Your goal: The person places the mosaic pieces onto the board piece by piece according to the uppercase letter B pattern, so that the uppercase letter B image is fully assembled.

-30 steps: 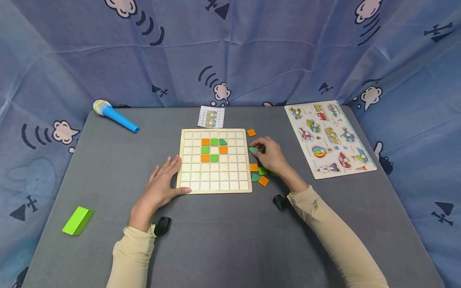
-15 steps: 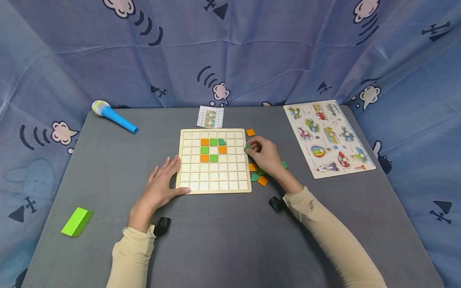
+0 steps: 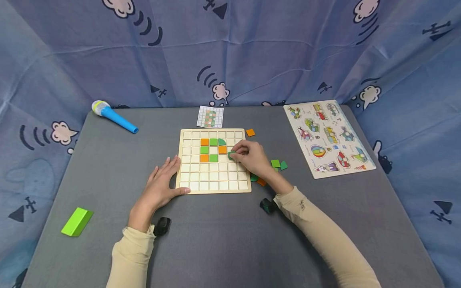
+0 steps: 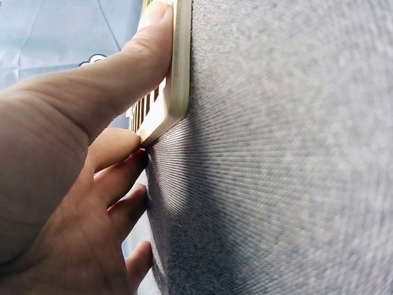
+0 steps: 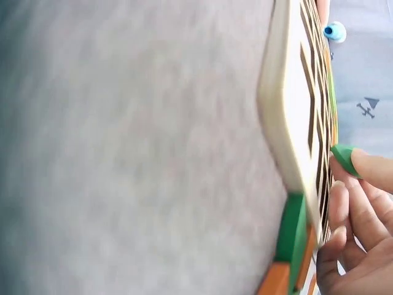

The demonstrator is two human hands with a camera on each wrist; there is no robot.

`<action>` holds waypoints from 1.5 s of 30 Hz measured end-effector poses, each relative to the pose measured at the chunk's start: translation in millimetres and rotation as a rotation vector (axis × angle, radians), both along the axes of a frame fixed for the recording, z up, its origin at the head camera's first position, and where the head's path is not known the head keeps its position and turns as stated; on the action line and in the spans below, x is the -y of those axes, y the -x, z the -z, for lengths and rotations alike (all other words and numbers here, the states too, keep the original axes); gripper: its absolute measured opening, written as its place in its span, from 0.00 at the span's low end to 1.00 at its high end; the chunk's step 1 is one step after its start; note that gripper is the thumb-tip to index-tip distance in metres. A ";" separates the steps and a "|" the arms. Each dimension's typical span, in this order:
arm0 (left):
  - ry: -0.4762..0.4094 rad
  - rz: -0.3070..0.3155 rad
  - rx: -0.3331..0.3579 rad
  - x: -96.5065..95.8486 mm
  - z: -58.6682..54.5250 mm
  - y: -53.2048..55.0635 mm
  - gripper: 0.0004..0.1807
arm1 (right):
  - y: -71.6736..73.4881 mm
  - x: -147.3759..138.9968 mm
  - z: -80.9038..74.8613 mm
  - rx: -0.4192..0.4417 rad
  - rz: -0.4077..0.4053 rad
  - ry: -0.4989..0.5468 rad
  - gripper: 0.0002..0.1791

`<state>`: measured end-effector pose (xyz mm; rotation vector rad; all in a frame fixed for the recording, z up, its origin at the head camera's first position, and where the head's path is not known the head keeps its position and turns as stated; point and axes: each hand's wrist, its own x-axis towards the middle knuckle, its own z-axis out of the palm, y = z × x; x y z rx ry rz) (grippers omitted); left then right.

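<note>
A pale wooden grid board lies on the table, bearing orange and green square tiles and one green rounded tile. My left hand rests at its lower left corner, thumb on the rim and the other fingers fairly straight along the left side. Over the right part of the board, my right hand pinches a dark green rounded tile between thumb and fingers. That tile is just right of the orange square; whether it touches the board I cannot tell.
Loose green tiles and orange tiles lie right of the board, some under the right hand. A pattern card lies behind. A toy microphone, a green block and a picture puzzle board are farther out.
My right hand has picked up the rounded green tile from beside the board and carried it left over the grid. My left hand has stayed at the corner.
</note>
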<state>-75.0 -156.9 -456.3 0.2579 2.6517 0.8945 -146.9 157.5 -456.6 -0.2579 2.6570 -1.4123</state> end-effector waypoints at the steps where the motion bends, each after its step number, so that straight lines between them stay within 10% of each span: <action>1: -0.002 0.000 -0.001 0.0 0.0 0.0 0.59 | -0.5 2.1 -0.8 0.009 -0.001 0.002 0.05; 45: -0.005 -0.004 0.003 -0.1 -0.2 0.0 0.59 | 4.6 31.2 2.4 -0.012 0.011 -0.136 0.07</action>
